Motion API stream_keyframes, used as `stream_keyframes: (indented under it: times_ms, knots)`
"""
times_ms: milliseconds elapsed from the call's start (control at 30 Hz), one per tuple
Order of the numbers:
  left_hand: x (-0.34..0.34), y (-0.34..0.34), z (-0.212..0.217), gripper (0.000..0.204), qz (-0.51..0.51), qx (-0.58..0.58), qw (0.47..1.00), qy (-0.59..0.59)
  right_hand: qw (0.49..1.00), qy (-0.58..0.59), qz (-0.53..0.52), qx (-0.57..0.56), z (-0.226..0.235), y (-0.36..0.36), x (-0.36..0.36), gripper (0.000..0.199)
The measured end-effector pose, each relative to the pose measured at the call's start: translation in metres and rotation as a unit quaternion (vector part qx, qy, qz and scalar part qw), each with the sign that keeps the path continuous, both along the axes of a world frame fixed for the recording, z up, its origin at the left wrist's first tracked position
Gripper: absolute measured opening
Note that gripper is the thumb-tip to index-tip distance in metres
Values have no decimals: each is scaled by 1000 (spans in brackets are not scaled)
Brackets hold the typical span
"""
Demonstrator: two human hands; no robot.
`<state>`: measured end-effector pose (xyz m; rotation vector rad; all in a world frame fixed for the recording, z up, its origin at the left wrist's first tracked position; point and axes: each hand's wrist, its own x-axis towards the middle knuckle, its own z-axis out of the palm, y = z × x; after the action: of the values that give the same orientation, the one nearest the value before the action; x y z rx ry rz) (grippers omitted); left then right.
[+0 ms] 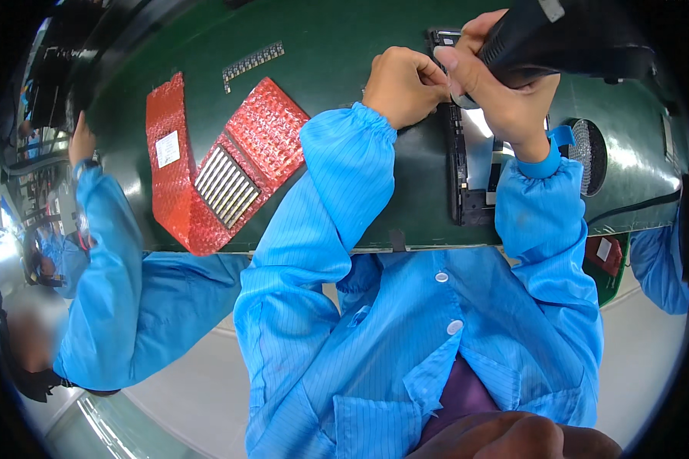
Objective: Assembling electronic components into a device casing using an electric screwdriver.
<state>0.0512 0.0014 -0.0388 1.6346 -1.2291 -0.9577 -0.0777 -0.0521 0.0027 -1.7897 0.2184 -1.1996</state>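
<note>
My right hand (pixel 501 96) is wrapped round a black handheld tool (pixel 566 42) with a vented body, which looks like a heat gun. Its narrow end points down toward a black rectangular device frame (pixel 458 168) on the green bench. A shiny silver panel (pixel 476 157) lies inside that frame, partly covered by my right hand and sleeve. At the frame's upper left edge my left hand (pixel 407 86) is closed in a pinch, thumb and forefinger together. Whatever sits between those fingertips is too small or hidden. A blue band circles my right wrist.
Left of my arm lies red bubble wrap (pixel 264 122) with a pack of pale strips (pixel 226 187) on it. Behind it is a row of small dark pieces (pixel 253 64). A round black dish (pixel 589 157) stands right of the device. A co-worker's arm (pixel 103 222) reaches in at left.
</note>
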Motion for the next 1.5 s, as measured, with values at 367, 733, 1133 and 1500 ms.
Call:
stream_keyframes:
  times_ms: [367, 733, 1133, 1500]
  knots:
    - [-5, -5, -4, 17, -19, 8, 1000, -6, 965, -88, -195, 149, 66, -5, -51, 34]
    - [-6, 6, 16, 22, 18, 81, 996, 43, 969, -134, -179, 105, 3, -58, -191, 27]
    - [-14, 10, 24, 27, 61, 94, 992, -58, 933, -107, -275, 207, 22, -46, -177, 34]
    - [-12, 12, 13, 28, 67, 63, 992, -87, 948, -60, -245, 194, 11, -58, -162, 30]
